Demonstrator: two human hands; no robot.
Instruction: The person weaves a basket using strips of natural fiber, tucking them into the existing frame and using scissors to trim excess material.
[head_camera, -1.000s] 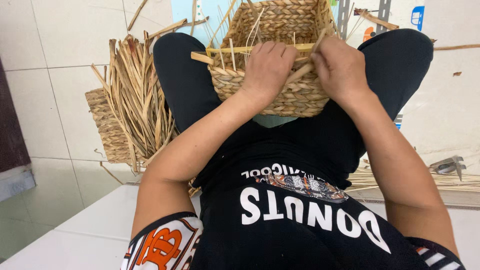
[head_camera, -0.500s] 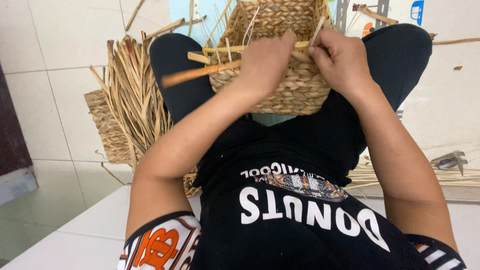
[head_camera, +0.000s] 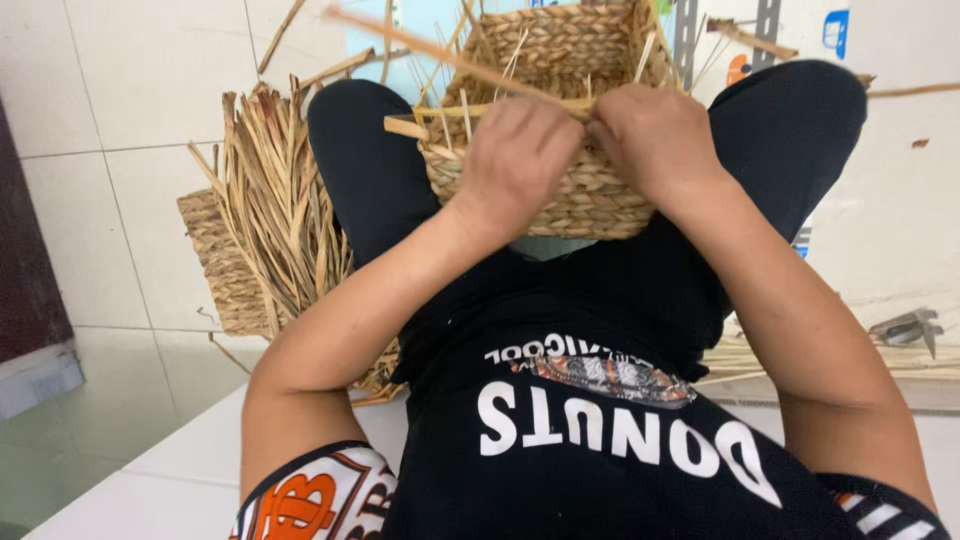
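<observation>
We see both hands closed on a long straw strand (head_camera: 455, 62) at the near rim of a woven basket (head_camera: 580, 190). The left hand (head_camera: 515, 160) has its fingers curled over the rim, pinching the strand, which runs up and to the left, past the basket's corner. The right hand (head_camera: 660, 140) sits just beside it, knuckles nearly touching, fingers folded down tight on the same rim; we cannot tell exactly what its fingertips press. The basket is rectangular, pale brown, and rests on the person's lap between the knees, tilted toward us, with loose straw ends sticking up from its edge. Black trousers (head_camera: 370, 170) cover both legs, and a black shirt (head_camera: 600, 430) fills the lower view. To the left, on the tiled floor (head_camera: 110, 120), a bundle of dry straw (head_camera: 275, 210) lies across a flat woven mat (head_camera: 225, 270). To the far right, a metal tool (head_camera: 905, 328) lies near more straw.
</observation>
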